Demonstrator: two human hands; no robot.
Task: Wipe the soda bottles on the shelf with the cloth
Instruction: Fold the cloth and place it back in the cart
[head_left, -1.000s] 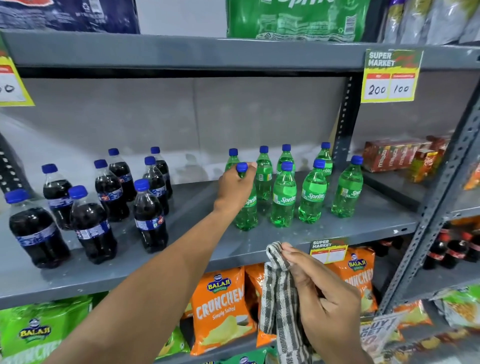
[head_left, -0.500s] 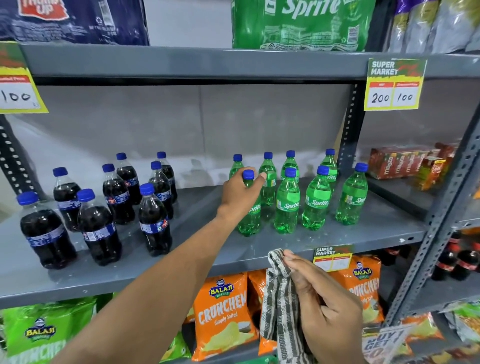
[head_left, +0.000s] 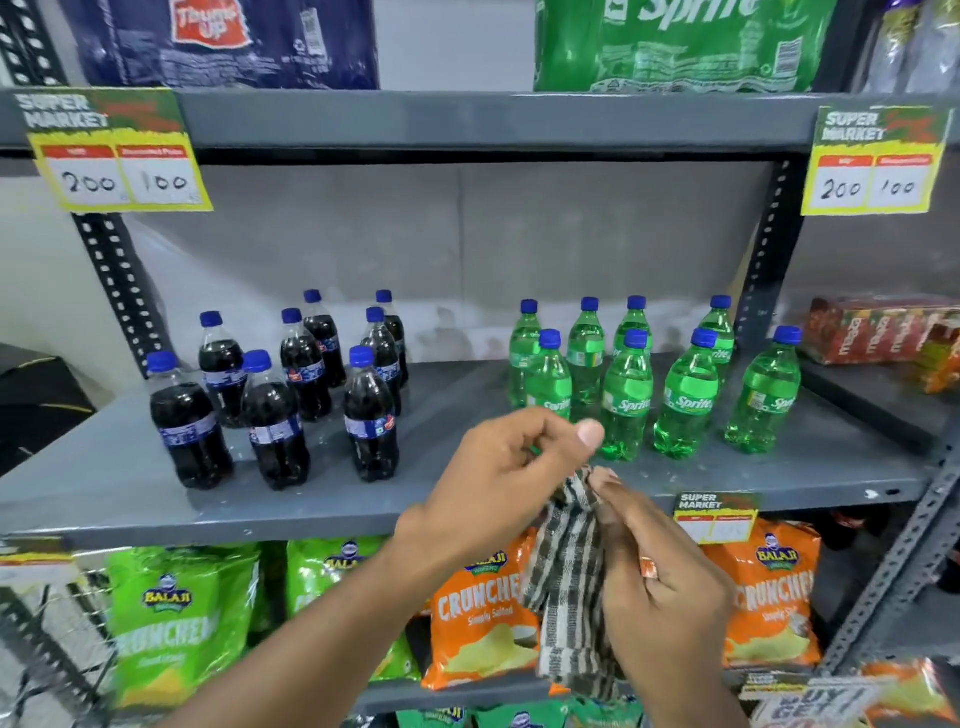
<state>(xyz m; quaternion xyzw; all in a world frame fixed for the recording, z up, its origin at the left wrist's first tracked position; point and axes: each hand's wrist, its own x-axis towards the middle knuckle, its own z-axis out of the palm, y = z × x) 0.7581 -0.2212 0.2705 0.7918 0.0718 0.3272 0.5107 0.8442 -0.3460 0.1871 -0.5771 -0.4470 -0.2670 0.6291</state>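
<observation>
Several green Sprite bottles (head_left: 628, 400) with blue caps stand on the right half of the grey shelf (head_left: 447, 395). Several dark cola bottles (head_left: 370, 415) stand on its left half. My right hand (head_left: 670, 592) is shut on a striped brown-and-white cloth (head_left: 566, 577), which hangs in front of the shelf's front edge. My left hand (head_left: 504, 473) sits just left of the cloth's top end with its fingers curled and thumb out. It covers the base of the front-left Sprite bottle (head_left: 550, 382). I cannot see whether it grips the cloth.
Orange chip bags (head_left: 483, 613) and green chip bags (head_left: 166, 623) fill the shelf below. Shrink-wrapped soda packs (head_left: 675, 47) sit on the shelf above. Price tags (head_left: 878, 166) hang from its edge. Red cartons (head_left: 872, 332) lie beyond the upright post (head_left: 763, 254) on the right.
My left hand has let go of the front-left Sprite bottle's cap and come back down to the cloth's top. The view has shifted left and up.
</observation>
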